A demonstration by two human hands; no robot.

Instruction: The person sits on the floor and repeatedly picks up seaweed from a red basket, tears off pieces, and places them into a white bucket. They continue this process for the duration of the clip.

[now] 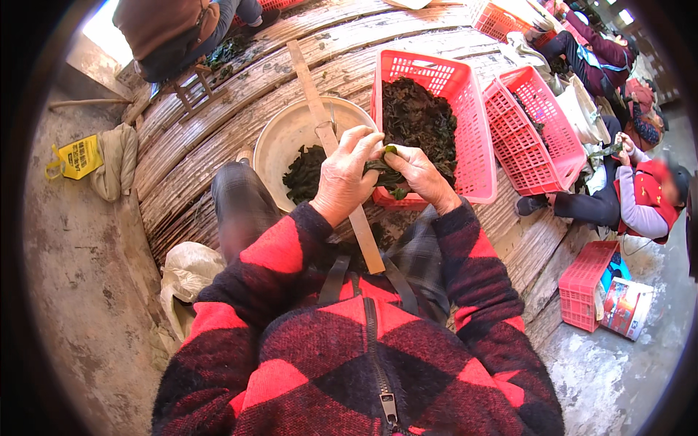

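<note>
My left hand (pixel 344 173) and my right hand (pixel 421 173) pinch a dark green strip of seaweed or leaf (pixel 386 175) between them, above the near edge of a pink plastic crate. A long wooden slat (pixel 306 76) runs from my lap across a wide round basin (pixel 267 158), passing beneath my left hand. Upright on the slat stands a thin metal piece (pixel 333 113); its lower part is hard to make out. Dark wet leafy pieces (pixel 303 173) lie in the basin. The pink crate (pixel 475 136) to its right holds a large dark heap of similar material (pixel 417 122).
Bamboo-like poles (pixel 185 158) cover the floor. Further right stand another pink crate (pixel 545 147), a seated person in a red vest (pixel 649 191) and a printed bucket (pixel 627 308). A person sits on a wooden stool (pixel 199 95) at upper left. A pale sack (pixel 191 267) lies left of me.
</note>
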